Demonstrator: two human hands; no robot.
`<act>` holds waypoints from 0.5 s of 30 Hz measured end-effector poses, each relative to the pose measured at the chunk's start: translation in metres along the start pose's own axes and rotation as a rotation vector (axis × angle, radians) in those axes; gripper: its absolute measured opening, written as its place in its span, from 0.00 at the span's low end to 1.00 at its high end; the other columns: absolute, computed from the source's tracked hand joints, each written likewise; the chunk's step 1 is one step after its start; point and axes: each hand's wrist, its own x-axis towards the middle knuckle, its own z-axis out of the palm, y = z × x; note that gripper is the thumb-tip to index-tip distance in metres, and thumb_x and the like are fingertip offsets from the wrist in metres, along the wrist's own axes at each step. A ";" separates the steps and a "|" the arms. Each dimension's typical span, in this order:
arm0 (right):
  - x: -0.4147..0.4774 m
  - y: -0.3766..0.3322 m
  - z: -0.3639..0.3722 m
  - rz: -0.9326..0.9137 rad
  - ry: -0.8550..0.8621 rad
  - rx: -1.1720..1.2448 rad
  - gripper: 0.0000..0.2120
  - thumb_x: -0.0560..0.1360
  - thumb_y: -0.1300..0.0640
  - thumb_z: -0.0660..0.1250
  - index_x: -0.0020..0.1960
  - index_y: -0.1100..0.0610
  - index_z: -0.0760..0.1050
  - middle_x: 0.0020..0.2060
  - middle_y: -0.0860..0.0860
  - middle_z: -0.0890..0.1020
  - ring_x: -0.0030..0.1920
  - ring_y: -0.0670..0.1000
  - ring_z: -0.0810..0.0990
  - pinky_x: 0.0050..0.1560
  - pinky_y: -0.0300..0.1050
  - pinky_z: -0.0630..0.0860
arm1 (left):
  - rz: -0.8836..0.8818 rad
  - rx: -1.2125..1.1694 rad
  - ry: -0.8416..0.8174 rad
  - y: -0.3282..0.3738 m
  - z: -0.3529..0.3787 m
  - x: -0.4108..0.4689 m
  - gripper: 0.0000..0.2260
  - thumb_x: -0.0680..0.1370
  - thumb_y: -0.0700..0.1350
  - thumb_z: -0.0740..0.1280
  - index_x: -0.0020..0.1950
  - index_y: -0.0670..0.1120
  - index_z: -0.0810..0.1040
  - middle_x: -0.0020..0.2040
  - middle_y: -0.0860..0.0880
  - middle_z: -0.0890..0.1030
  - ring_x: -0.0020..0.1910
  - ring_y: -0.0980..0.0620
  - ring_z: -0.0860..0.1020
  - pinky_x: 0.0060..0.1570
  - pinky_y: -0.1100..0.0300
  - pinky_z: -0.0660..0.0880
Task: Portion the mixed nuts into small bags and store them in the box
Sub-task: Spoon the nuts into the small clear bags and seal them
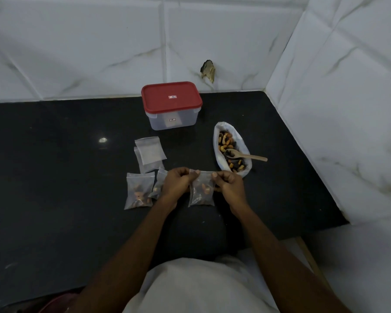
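Both hands pinch the top edge of a small clear bag (201,192) with a few nuts inside, held upright just above the black counter. My left hand (176,183) grips its left corner, my right hand (229,184) its right corner. A large white bag of mixed nuts (231,152) lies open to the right, with a wooden spoon (244,155) resting in it. Two filled small bags (140,193) lie to the left of my left hand; the second (160,184) is partly hidden behind it. Empty small bags (150,154) are stacked behind them. The box (171,106), clear with a red lid, stands shut at the back.
The black counter (54,166) meets white marble-look walls at the back and on the right. A chipped hole (208,70) marks the back wall. The counter's front edge runs close to my body.
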 end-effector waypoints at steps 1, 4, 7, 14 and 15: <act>0.000 0.001 0.000 -0.008 -0.004 -0.006 0.06 0.79 0.62 0.67 0.45 0.59 0.81 0.40 0.52 0.86 0.43 0.49 0.85 0.44 0.42 0.82 | 0.007 0.000 -0.024 0.001 -0.001 -0.002 0.06 0.75 0.46 0.74 0.47 0.44 0.83 0.44 0.46 0.86 0.46 0.47 0.84 0.54 0.47 0.80; 0.000 0.003 0.001 -0.040 -0.023 -0.064 0.06 0.78 0.60 0.68 0.43 0.57 0.81 0.41 0.55 0.86 0.45 0.53 0.85 0.47 0.48 0.83 | 0.064 0.048 -0.083 0.001 -0.004 -0.003 0.04 0.74 0.44 0.74 0.46 0.44 0.83 0.45 0.43 0.86 0.48 0.43 0.84 0.54 0.45 0.80; 0.001 0.004 0.002 -0.032 -0.012 -0.093 0.06 0.78 0.59 0.68 0.43 0.57 0.81 0.41 0.55 0.86 0.45 0.53 0.85 0.48 0.49 0.83 | 0.045 0.105 -0.092 0.000 -0.006 -0.004 0.04 0.74 0.44 0.74 0.43 0.44 0.83 0.44 0.43 0.85 0.48 0.43 0.84 0.55 0.43 0.79; 0.004 0.009 0.001 -0.028 0.044 -0.149 0.08 0.79 0.56 0.68 0.44 0.60 0.80 0.40 0.53 0.85 0.43 0.50 0.84 0.41 0.40 0.80 | 0.010 0.076 -0.004 0.003 -0.003 -0.007 0.09 0.68 0.43 0.79 0.37 0.43 0.80 0.41 0.42 0.85 0.45 0.41 0.84 0.49 0.46 0.81; 0.004 0.009 0.001 -0.035 0.045 -0.149 0.08 0.79 0.57 0.67 0.43 0.59 0.80 0.39 0.53 0.84 0.42 0.50 0.83 0.40 0.39 0.78 | 0.016 0.072 0.010 0.003 -0.002 -0.009 0.10 0.68 0.44 0.80 0.36 0.44 0.80 0.41 0.41 0.85 0.45 0.41 0.84 0.48 0.46 0.81</act>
